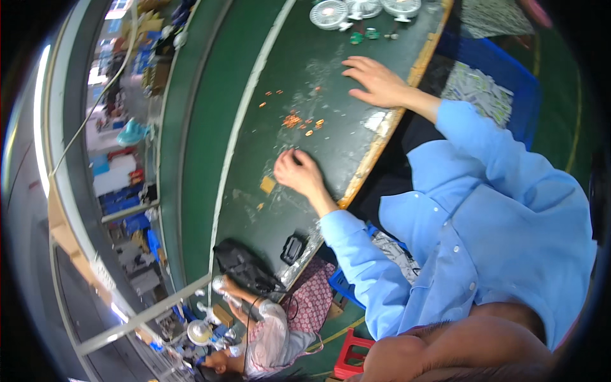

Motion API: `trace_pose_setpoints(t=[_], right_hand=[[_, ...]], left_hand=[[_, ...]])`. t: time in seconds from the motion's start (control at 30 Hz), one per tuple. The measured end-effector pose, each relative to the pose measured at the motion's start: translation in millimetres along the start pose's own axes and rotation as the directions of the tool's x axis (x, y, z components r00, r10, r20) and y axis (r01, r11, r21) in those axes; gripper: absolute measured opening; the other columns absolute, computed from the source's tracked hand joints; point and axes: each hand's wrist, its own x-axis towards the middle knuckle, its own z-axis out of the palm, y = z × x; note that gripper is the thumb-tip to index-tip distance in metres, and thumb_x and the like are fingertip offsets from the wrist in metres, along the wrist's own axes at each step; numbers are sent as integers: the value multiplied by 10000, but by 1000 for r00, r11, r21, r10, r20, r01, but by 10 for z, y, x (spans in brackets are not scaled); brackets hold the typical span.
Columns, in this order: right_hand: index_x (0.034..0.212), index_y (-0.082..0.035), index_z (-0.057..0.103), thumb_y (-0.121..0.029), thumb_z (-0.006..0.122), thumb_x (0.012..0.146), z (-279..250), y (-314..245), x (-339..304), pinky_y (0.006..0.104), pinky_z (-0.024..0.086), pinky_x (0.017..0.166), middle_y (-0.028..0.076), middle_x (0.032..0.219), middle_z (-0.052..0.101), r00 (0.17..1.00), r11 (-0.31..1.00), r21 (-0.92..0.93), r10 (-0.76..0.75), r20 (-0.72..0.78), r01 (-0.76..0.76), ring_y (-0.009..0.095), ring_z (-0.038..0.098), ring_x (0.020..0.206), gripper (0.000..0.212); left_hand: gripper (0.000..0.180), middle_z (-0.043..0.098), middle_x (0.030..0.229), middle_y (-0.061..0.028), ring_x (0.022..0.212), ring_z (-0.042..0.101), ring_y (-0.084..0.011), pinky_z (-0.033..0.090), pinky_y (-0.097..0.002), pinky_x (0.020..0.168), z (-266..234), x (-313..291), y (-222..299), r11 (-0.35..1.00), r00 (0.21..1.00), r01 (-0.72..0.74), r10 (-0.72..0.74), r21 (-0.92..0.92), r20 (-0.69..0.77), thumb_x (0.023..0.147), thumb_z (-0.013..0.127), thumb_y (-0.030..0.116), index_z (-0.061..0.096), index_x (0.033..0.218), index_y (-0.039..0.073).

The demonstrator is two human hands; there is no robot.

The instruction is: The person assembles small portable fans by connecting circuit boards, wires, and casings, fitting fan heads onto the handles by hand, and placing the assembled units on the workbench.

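On the dark green worktop (254, 210), my left hand (299, 172) rests with bent fingers drawn in toward the thumb. What lies between its fingertips, if anything, is hidden. Just beyond it is a loose scatter of small copper-coloured rings (291, 121). A small yellow block (267, 184) sits beside this hand. My right hand (379, 84) hovers over or touches the worktop near its front edge, fingers spread and holding nothing. Past the right hand are small white fans (330, 14) and little green circuit boards (372, 34).
A black bag (245, 264) and a black plastic case (293, 249) lie toward the left end of the worktop. Another person (273, 331) sits there, near a red stool (351, 356). Blue crates (525, 95) with flat pale parts stand below the worn wooden edge (375, 149).
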Motion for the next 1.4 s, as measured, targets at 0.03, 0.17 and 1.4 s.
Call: trace_pose_setpoints(t=[0.03, 0.17, 1.4], right_hand=[[1243, -9, 568, -297, 650, 881, -12, -1, 9, 455, 346, 1131, 184, 1406, 487, 1000, 1000, -9, 7, 7, -7, 364, 396, 1365, 471], [1268, -18, 555, -257, 646, 889, -45, -4, 24, 452, 334, 1140, 170, 1441, 458, 999, 1000, -1, 13, 31, -13, 361, 369, 1390, 457], [1273, -22, 553, -263, 641, 894, -118, 8, -76, 451, 325, 1148, 156, 1453, 445, 994, 996, 12, 90, 69, -91, 347, 349, 1406, 458]], left_hand=[[139, 660, 1053, -58, 1106, 552, -274, 362, -455, 1015, -2, 1, 21, 1000, 1000, 5, -4, 29, -9, 846, 652, 196, 690, 943, 104], [101, 650, 1056, -45, 1102, 553, -264, 333, -468, 1049, 32, -32, 14, 997, 997, 7, -1, 71, -81, 847, 655, 192, 686, 892, 106], [181, 606, 989, -142, 989, 567, -329, 425, -450, 900, 3, -5, 167, 997, 996, 36, -41, -68, -78, 938, 599, 202, 607, 963, 23]])
